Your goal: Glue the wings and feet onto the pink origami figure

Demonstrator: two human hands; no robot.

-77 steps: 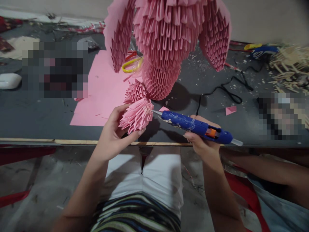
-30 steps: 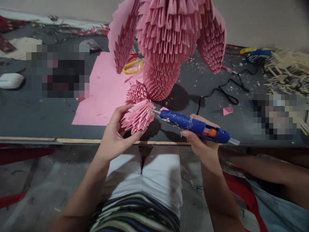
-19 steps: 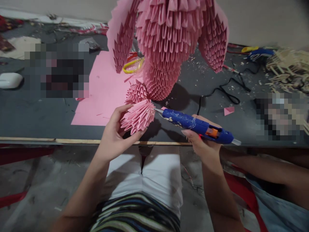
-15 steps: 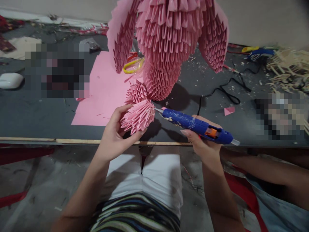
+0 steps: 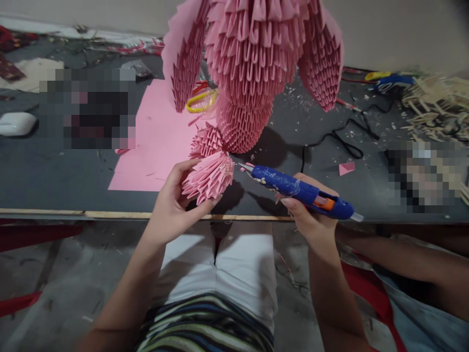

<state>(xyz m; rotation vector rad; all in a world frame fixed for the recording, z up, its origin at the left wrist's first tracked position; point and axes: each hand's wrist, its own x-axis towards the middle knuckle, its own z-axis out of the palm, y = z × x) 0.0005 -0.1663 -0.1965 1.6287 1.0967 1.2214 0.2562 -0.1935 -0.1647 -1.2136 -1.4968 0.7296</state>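
Observation:
My left hand (image 5: 174,205) is closed around a cone-shaped cluster of folded pink paper (image 5: 209,177), its narrow end facing right with shiny glue on it. In my right hand (image 5: 309,210) is a blue hot glue gun (image 5: 289,185), its metal tip pointing left, a short gap from the paper cluster. A clear glue stick (image 5: 358,217) pokes out of the gun's rear end. Just beyond stands a large figure of folded pink paper (image 5: 256,63) with two hanging side pieces. A smaller pink folded paper piece (image 5: 207,142) sits at its base.
Pink paper sheets (image 5: 142,137) lie on the dark table (image 5: 73,188). Yellow-handled scissors (image 5: 201,101) rest near the figure. A black cord (image 5: 340,139) winds to the right, near a pile of pale sticks (image 5: 432,105). Another person's arm (image 5: 399,259) shows at lower right.
The glue gun has drawn back slightly to the right, its tip leaving the glued end of the paper cluster. My left hand stays almost still.

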